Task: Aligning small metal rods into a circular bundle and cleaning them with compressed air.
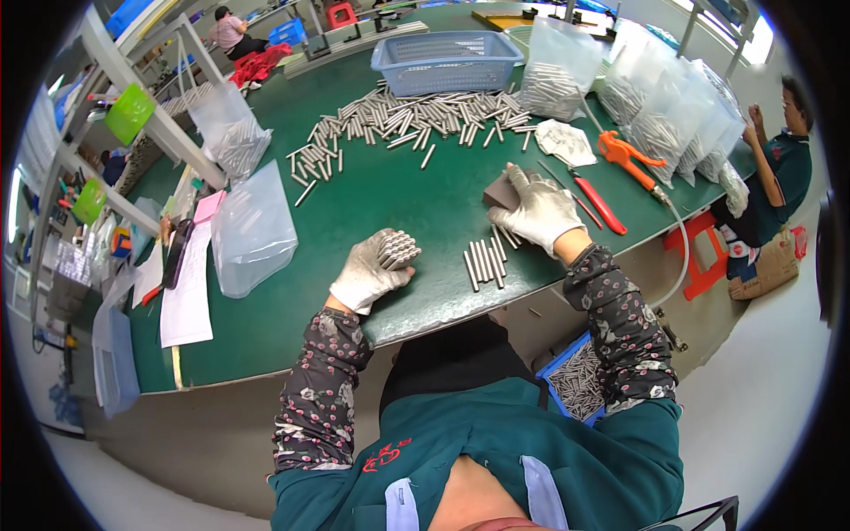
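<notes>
A bundle of short metal pins [399, 250] stands end-up in my left hand [365, 271], whose gloved fingers are wrapped round it just above the near table edge. To the right, my gloved right hand [542, 211] grips a brownish-grey block [501, 193], thumb on the near side and fingers over the far side. Between my hands, close to the edge, a small row of pins [484, 263] lies side by side; a few more show by my right wrist. Farther off, many loose pins [390, 119] are spread over the green table [372, 195].
Behind the pins stands a blue-grey basket [447, 64]. Bags of pins [554, 81] crowd the far right. Red-handled pliers [600, 205] and an orange air gun [630, 159] lie right. Papers [188, 283] and a plastic bag [254, 232] lie left. A person [779, 173] sits at right.
</notes>
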Motion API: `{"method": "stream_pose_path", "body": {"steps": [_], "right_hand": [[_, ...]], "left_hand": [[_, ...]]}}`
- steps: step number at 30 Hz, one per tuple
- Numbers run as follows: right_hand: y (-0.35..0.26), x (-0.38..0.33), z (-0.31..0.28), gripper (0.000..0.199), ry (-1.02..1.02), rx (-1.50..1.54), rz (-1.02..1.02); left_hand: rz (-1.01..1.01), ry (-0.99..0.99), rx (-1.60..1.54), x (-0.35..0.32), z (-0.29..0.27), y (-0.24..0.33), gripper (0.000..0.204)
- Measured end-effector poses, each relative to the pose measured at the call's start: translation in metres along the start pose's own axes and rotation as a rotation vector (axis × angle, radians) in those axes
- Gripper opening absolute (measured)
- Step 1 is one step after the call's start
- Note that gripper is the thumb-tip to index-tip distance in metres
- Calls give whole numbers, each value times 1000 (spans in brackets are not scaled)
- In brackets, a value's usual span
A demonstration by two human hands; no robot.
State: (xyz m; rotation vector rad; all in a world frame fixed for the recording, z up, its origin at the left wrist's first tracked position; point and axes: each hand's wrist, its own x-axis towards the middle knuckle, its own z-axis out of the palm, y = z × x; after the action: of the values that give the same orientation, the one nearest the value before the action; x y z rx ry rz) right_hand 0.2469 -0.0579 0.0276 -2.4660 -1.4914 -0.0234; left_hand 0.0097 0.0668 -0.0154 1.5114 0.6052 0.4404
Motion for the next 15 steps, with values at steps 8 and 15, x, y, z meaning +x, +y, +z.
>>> {"method": "stream_pose_path", "body": {"steps": [8, 15], "right_hand": [[-20, 4, -8, 45, 338, 336, -212], [-64, 1, -2, 6, 437, 244, -483]], "left_hand": [[9, -62, -39, 2, 1, 2, 56], [97, -158, -281, -1, 2, -3, 48]]}}
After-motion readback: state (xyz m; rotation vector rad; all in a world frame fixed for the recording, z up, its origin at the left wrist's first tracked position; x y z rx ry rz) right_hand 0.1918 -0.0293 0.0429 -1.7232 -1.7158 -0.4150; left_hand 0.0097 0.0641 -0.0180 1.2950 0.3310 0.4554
